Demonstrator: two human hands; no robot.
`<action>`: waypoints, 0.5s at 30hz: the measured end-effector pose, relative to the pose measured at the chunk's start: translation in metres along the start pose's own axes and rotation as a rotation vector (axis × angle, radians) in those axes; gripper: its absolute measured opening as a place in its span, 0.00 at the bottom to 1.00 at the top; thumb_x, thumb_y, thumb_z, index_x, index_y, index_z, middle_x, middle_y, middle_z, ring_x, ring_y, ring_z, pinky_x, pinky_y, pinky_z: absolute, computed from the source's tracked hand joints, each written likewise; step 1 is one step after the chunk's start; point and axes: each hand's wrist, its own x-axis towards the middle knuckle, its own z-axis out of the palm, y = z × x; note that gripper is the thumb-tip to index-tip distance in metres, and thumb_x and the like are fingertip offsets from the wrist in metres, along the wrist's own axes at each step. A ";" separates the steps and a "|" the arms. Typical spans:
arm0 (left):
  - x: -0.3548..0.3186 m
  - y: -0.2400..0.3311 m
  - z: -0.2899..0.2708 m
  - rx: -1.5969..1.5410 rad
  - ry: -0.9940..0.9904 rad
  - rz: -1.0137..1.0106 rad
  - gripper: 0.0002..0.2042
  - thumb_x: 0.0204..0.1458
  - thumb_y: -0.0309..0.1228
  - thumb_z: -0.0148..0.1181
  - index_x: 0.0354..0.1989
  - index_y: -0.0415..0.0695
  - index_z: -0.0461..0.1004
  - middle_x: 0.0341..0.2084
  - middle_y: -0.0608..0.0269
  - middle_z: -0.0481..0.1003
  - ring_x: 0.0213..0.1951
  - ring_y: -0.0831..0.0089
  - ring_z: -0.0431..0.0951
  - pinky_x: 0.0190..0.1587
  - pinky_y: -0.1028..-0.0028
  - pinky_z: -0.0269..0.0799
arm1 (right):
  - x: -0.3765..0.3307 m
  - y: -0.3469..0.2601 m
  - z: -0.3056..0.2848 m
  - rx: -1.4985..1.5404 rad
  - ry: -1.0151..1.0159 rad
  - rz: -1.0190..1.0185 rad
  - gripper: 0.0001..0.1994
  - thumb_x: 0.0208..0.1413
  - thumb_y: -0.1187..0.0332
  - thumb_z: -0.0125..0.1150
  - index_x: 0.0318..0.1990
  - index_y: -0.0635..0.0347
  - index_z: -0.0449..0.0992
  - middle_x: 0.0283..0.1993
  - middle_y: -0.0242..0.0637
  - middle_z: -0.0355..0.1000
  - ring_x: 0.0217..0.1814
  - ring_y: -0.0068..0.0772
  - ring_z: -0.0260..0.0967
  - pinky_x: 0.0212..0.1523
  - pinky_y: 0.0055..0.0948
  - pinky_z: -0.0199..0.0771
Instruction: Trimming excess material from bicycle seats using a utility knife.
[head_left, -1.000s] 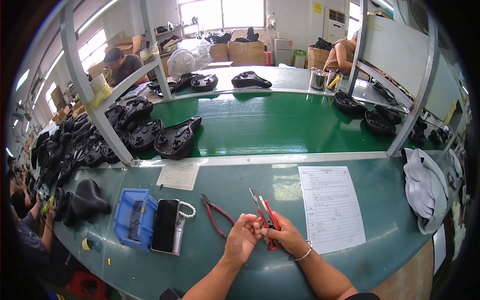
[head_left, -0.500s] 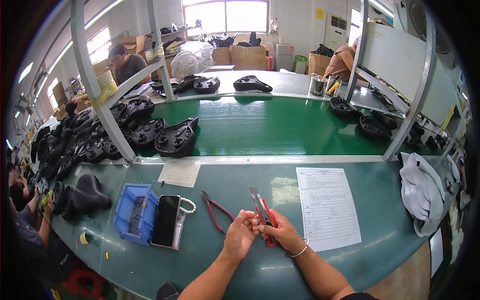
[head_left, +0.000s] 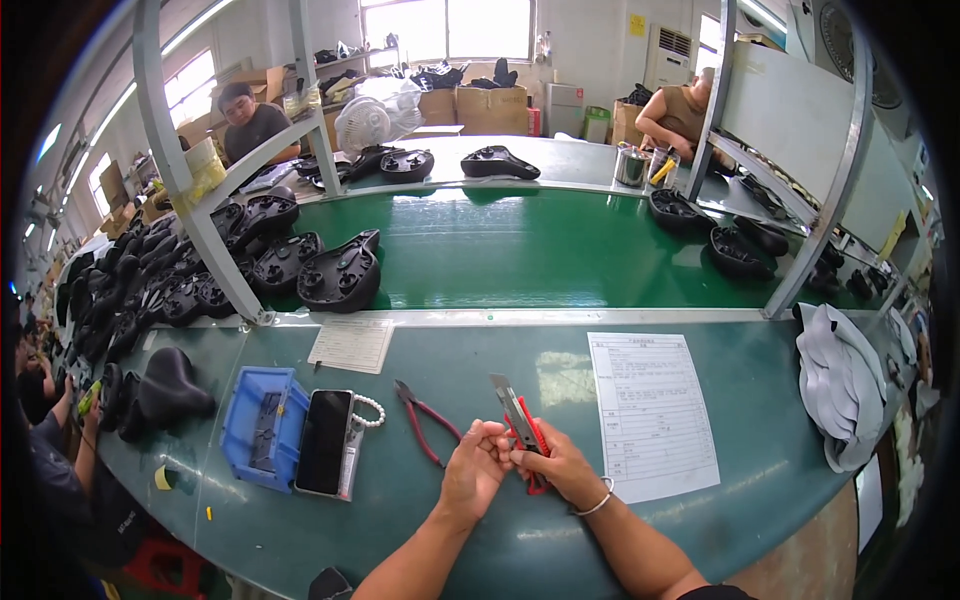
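Note:
My right hand (head_left: 562, 468) grips a red utility knife (head_left: 523, 424), its blade out and pointing up and slightly left. Close against it is my left hand (head_left: 476, 470), palm turned up and fingers curled in, fingertips by the knife's handle and the right fingers. Whether something small sits between those left fingertips is hidden. Just left of the hands lie cutting pliers (head_left: 428, 424) with dark red handles. A printed paper sheet (head_left: 655, 415) rests on the green table (head_left: 420, 540) to the right.
Left on the table are a blue bin (head_left: 234, 425), a black phone (head_left: 325, 443), a beaded strap (head_left: 372, 410) and a black bicycle saddle (head_left: 177, 388). Beyond a metal frame (head_left: 199, 215), a green belt (head_left: 490, 250) carries saddles. White cut pieces (head_left: 840, 385) are stacked at right.
The whole view has shifted slightly left. My hands keep nearly the same pose around the knife. Across the belt, the person at left has raised their head and the one at right has turned.

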 end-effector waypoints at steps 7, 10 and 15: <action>-0.002 0.004 0.004 -0.005 0.026 0.001 0.15 0.61 0.42 0.49 0.39 0.42 0.72 0.28 0.65 0.70 0.32 0.76 0.68 0.39 0.76 0.66 | 0.002 -0.001 0.000 -0.026 0.003 0.015 0.18 0.53 0.71 0.58 0.52 0.63 0.67 0.32 0.30 0.67 0.29 0.18 0.65 0.30 0.19 0.67; -0.002 0.004 0.003 -0.004 0.028 0.003 0.15 0.61 0.43 0.49 0.39 0.42 0.72 0.28 0.65 0.70 0.31 0.76 0.68 0.39 0.76 0.66 | 0.003 0.003 0.000 -0.019 -0.006 0.016 0.18 0.53 0.71 0.58 0.52 0.63 0.67 0.31 0.30 0.67 0.29 0.18 0.65 0.30 0.19 0.68; -0.001 0.003 0.004 -0.014 0.019 0.000 0.16 0.61 0.43 0.48 0.40 0.42 0.72 0.28 0.65 0.70 0.31 0.76 0.68 0.38 0.76 0.66 | 0.003 0.003 -0.001 -0.005 0.010 -0.004 0.18 0.54 0.71 0.59 0.52 0.63 0.66 0.31 0.30 0.68 0.29 0.18 0.65 0.30 0.19 0.68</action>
